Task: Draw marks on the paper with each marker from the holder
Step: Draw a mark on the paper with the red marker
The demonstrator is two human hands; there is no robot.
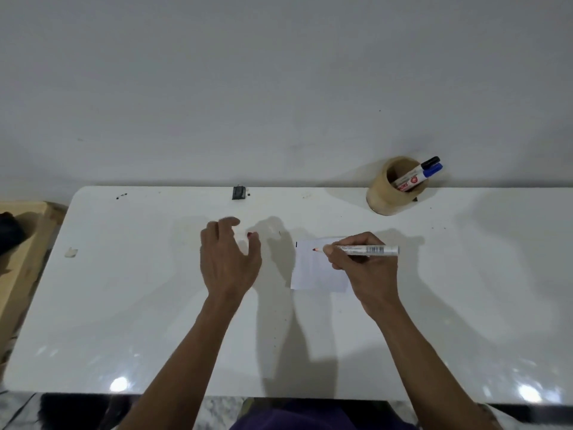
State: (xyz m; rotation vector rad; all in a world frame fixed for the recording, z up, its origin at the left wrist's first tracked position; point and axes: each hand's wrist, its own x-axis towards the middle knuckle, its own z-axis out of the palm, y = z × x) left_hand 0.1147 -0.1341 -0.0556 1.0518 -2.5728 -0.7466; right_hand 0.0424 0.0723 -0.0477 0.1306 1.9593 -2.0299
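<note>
A small white paper (313, 271) lies on the white table (155, 305), with a short dark mark at its top left corner. My right hand (361, 268) grips an uncapped red marker (366, 250), its red tip over the paper's upper part. My left hand (228, 259) hovers to the left of the paper with fingers spread; a small red cap (250, 234) shows at its fingertips, and whether it is held or lying on the table I cannot tell. A tan cylindrical holder (392, 193) at the back right holds a black-capped marker (429, 162) and a blue-capped marker (432, 171).
A small black object (238, 193) sits at the table's far edge. A torn white scrap (71, 252) lies at the left. A wooden piece (21, 262) stands beside the table's left edge. A grey wall rises behind the table.
</note>
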